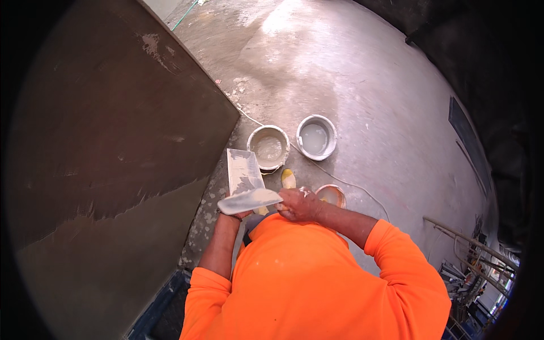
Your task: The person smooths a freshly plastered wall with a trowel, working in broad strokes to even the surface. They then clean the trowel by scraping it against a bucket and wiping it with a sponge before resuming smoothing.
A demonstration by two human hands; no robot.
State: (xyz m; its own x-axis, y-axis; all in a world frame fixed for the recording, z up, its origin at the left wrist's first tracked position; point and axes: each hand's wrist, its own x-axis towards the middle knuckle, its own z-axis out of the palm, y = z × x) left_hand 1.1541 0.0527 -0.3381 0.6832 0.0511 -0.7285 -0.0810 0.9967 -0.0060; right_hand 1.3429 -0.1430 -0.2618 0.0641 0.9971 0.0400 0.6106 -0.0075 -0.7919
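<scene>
In front of my body, my right hand (pixel 298 205) is closed round the end of a trowel (pixel 249 200) with a long, pale, smeared blade. The blade points left and lies over the near end of a mud pan (pixel 243 166), a long rectangular tray with greyish plaster inside. Beneath the blade, my left hand (pixel 242 215) grips the pan's near end; most of its fingers are hidden. Just past the pan stands a plaster-crusted bucket (pixel 268 147) with a beige mix in it. Whitish smears mark my right knuckles.
To the left rises a large wall (pixel 113 141) with a darker coat above a ragged edge. A second bucket (pixel 316 137) holds cloudy liquid; a smaller reddish-rimmed bucket (pixel 331 195) stands by my right forearm. A white cable (pixel 351 184) crosses the floor. Metal rails (pixel 470 243) stand at right.
</scene>
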